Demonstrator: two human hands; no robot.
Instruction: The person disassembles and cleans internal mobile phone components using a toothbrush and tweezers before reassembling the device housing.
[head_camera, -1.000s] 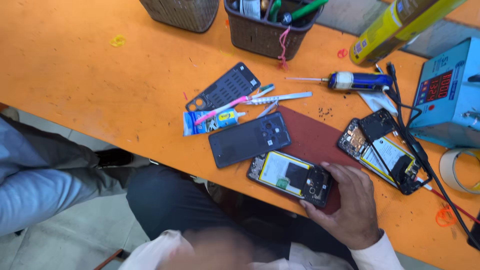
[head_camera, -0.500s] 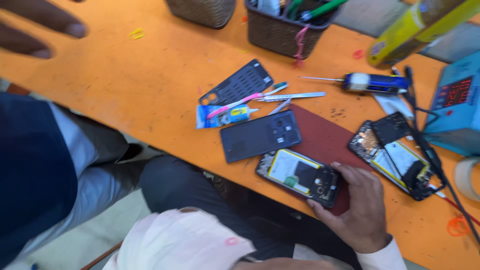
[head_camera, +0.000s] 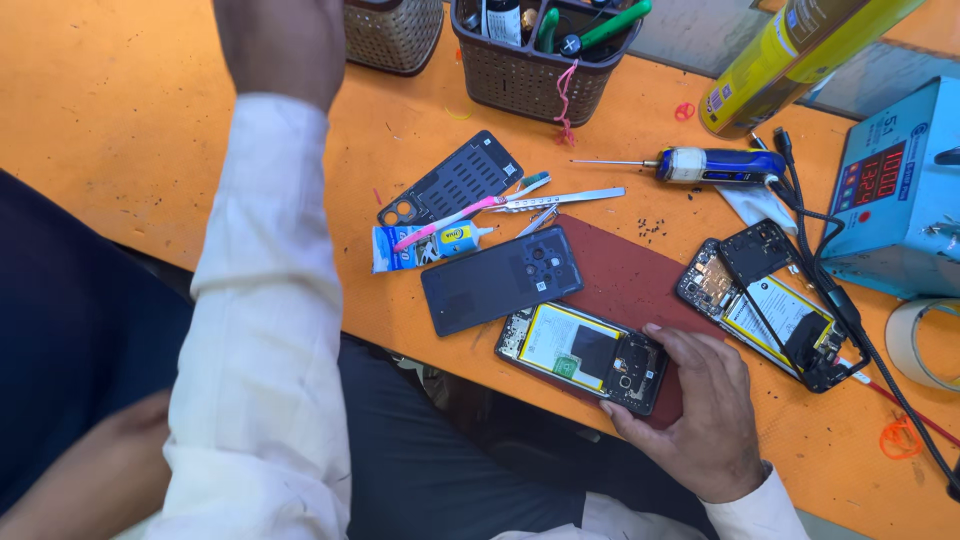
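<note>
My right hand rests at the near table edge, its fingers closed on the lower end of an opened phone with a yellow-edged battery showing. The phone lies on a dark red mat. A dark phone back cover lies just left of it. My left arm in a white sleeve reaches up the left side. My left hand is cut off by the top edge beside a woven basket, so its fingers are hidden.
A tool basket stands at the top, and a blue-handled screwdriver, tweezers, a glue tube and a black plastic frame lie on the table. Right: second opened phone, blue powered unit, cables, tape roll. Another person's hand is lower left.
My left arm has swung up across the left side to the top of the view. My right hand stays on the opened phone. The view has shifted slightly.
</note>
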